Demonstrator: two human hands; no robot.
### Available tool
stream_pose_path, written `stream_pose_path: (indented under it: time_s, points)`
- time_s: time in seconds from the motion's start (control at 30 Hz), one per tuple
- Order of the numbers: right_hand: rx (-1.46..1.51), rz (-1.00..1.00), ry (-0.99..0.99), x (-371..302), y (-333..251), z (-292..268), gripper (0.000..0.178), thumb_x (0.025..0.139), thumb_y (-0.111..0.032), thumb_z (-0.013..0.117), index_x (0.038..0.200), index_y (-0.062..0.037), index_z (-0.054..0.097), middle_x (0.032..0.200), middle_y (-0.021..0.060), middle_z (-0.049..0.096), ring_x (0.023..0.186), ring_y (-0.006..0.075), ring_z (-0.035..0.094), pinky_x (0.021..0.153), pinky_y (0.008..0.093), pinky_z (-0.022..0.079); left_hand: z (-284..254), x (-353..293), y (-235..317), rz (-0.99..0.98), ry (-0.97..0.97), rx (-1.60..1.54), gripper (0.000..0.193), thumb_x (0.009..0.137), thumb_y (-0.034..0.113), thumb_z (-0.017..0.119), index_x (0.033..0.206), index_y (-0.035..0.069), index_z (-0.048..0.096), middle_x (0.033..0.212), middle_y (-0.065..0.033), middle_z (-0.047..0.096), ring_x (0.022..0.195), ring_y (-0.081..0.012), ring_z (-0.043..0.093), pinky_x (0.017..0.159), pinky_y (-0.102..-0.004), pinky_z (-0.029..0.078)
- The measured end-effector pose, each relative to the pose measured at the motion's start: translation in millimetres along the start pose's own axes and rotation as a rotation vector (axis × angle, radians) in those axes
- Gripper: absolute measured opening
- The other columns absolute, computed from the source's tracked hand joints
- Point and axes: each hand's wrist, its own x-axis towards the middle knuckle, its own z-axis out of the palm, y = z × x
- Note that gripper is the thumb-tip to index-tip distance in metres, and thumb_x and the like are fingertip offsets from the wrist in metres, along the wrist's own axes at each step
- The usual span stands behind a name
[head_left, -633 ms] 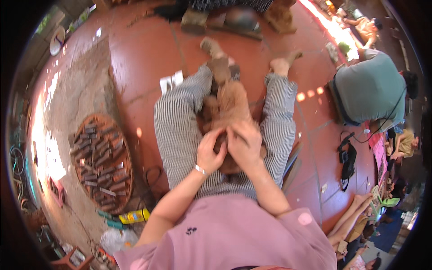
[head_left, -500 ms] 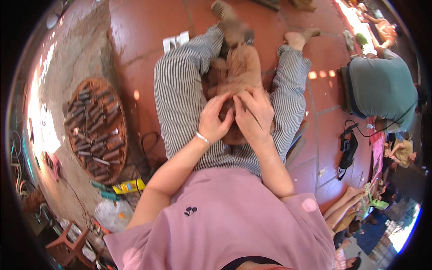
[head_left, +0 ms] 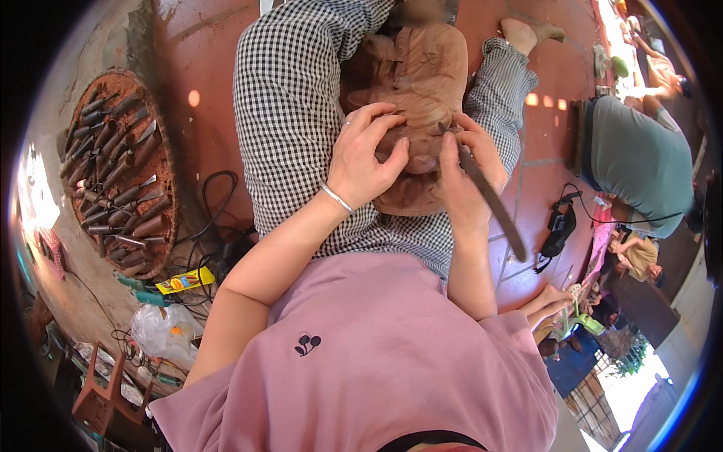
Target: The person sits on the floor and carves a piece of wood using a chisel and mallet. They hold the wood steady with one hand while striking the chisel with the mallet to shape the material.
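Observation:
Between my legs lies a reddish-brown wooden carving with rounded, folded relief. My left hand rests against its near left part, fingers apart and thumb spread, holding nothing. On the carving's right side, my right hand is closed on a long, dark, flat file-like tool. The tool slants from between thumb and fingers toward my right forearm. Its tip touches or nearly touches the wood near my fingertips; I cannot tell which.
At left, a round woven tray holds several wooden-handled chisels among reddish shavings. A yellow packet, a clear plastic bag and black cables lie below it. A seated person in a grey-green shirt is at right, with a black pouch on the tiles.
The view has shifted, with the carving nearer the top. My left hand has spread its fingers and moved apart from the right. The tool in my right hand now shows its broad side.

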Motion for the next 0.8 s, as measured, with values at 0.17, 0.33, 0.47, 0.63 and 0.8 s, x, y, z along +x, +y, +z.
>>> stream_pose_path:
  time_s: [0.17,0.33,0.47,0.63,0.8]
  points:
    - [-0.211,-0.079,-0.094,-0.2,-14.7,8.9,0.013,0.075,-0.004,0.074,0.085,-0.0022,0.065,0.104,0.0170,0.067,0.092,0.0320,0.067,0.077,0.0359,0.055,-1.8,1.3,-1.7,-0.032,-0.015,-0.027,0.030,0.078,0.015,0.069,0.103,0.000,0.066,0.113,-0.0150,0.061,0.103,-0.0334,0.058,0.089,-0.0390,0.049]
    - [-0.192,-0.059,-0.162,7.2,-13.5,1.7,0.014,0.076,-0.002,0.073,0.087,-0.0006,0.066,0.102,0.0190,0.069,0.089,0.0309,0.068,0.079,0.0363,0.055,-2.2,1.3,-1.5,-0.044,-0.012,-0.053,0.029,0.077,0.016,0.069,0.101,-0.001,0.065,0.110,-0.0138,0.062,0.100,-0.0328,0.059,0.086,-0.0389,0.050]
    - [0.073,0.296,-0.150,10.8,-21.5,-3.4,0.012,0.076,-0.004,0.073,0.086,-0.0014,0.067,0.103,0.0192,0.068,0.090,0.0313,0.068,0.080,0.0354,0.054,-2.3,1.2,-2.2,-0.060,-0.006,-0.068,0.030,0.076,0.015,0.070,0.101,-0.001,0.065,0.111,-0.0143,0.062,0.100,-0.0331,0.059,0.087,-0.0387,0.049]
    - [-0.388,-0.065,-0.211,10.2,-25.8,7.0,0.015,0.074,-0.011,0.077,0.084,-0.0052,0.069,0.103,0.0129,0.065,0.087,0.0295,0.066,0.073,0.0365,0.052,-1.0,1.3,-4.5,-0.059,0.018,-0.065,0.032,0.075,0.017,0.071,0.100,-0.003,0.065,0.112,-0.0159,0.060,0.103,-0.0346,0.058,0.088,-0.0391,0.049]
    - [-0.288,-0.004,-0.288,26.5,-24.5,0.9,0.012,0.075,-0.007,0.075,0.083,-0.0036,0.067,0.096,0.0126,0.065,0.081,0.0311,0.065,0.068,0.0368,0.052,-1.2,0.5,-4.6,-0.086,0.017,-0.065,0.032,0.074,0.018,0.072,0.099,-0.003,0.066,0.113,-0.0162,0.060,0.105,-0.0346,0.057,0.089,-0.0395,0.049]
